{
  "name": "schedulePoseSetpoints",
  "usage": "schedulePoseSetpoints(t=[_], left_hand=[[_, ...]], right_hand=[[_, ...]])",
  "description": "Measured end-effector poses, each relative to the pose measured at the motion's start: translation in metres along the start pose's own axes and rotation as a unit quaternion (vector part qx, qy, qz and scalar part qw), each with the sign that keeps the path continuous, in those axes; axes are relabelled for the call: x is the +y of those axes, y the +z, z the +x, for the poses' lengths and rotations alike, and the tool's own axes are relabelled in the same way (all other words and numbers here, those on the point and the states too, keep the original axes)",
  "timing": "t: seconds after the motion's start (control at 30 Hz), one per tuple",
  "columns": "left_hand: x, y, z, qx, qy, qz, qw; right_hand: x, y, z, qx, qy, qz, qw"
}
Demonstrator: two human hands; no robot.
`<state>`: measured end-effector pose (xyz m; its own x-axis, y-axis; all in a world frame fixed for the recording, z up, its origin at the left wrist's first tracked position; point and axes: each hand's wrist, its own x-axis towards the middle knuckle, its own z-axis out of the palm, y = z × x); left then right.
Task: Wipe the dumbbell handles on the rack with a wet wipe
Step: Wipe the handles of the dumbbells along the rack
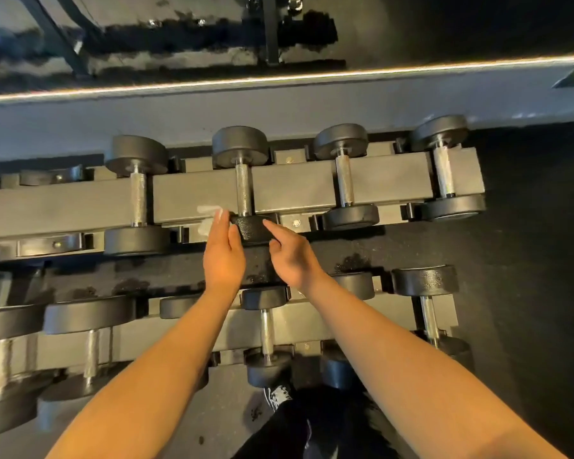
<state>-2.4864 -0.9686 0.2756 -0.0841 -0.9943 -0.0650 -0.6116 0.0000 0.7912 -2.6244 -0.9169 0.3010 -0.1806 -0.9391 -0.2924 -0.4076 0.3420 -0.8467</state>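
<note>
Several black dumbbells lie across the upper tier of the rack [292, 190], their metal handles running away from me. My left hand [224, 256] reaches to the near end of the second dumbbell's handle [244, 190] and holds a blurred white wet wipe [208, 216] at its fingertips, just left of that handle's base. My right hand [289, 253] is beside it, index finger stretched onto that dumbbell's near head [254, 228], the other fingers loosely curled and holding nothing. Other upper handles are at the left [138, 197] and right [344, 183], [443, 175].
A lower tier [312, 326] nearer to me carries more dumbbells, the larger ones at the left [90, 356], under my forearms. A grey ledge with a light strip [279, 79] runs behind the rack. Dark floor [527, 260] lies to the right. My shoe [277, 394] shows below.
</note>
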Motion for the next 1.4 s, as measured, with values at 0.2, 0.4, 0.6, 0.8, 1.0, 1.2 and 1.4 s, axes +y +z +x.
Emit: schedulePoseSetpoints(t=[0.2, 0.4, 0.6, 0.8, 1.0, 1.2, 1.4], left_hand=[[0.077, 0.085, -0.018, -0.135, 0.148, 0.000, 0.980], [0.123, 0.174, -0.043, -0.181, 0.286, 0.165, 0.926], [0.132, 0.204, -0.054, -0.165, 0.300, 0.383, 0.858], [0.112, 0.186, -0.062, -0.047, 0.140, 0.147, 0.978], [0.110, 0.190, -0.064, -0.077, -0.194, -0.022, 0.978], [0.103, 0.185, -0.104, -0.136, -0.156, -0.148, 0.967], [0.081, 0.132, -0.154, -0.122, -0.268, -0.261, 0.919]], right_hand=[[0.046, -0.073, -0.010, 0.268, -0.013, 0.126, 0.955], [0.089, -0.149, -0.007, 0.178, 0.049, 0.243, 0.953], [0.121, -0.177, -0.013, 0.094, 0.147, 0.320, 0.931], [0.112, -0.165, -0.018, 0.056, 0.079, 0.219, 0.971], [0.116, -0.169, -0.018, 0.029, 0.061, 0.109, 0.992], [0.117, -0.152, -0.054, 0.096, 0.031, 0.102, 0.990], [0.112, -0.097, -0.085, -0.096, 0.150, 0.193, 0.965]])
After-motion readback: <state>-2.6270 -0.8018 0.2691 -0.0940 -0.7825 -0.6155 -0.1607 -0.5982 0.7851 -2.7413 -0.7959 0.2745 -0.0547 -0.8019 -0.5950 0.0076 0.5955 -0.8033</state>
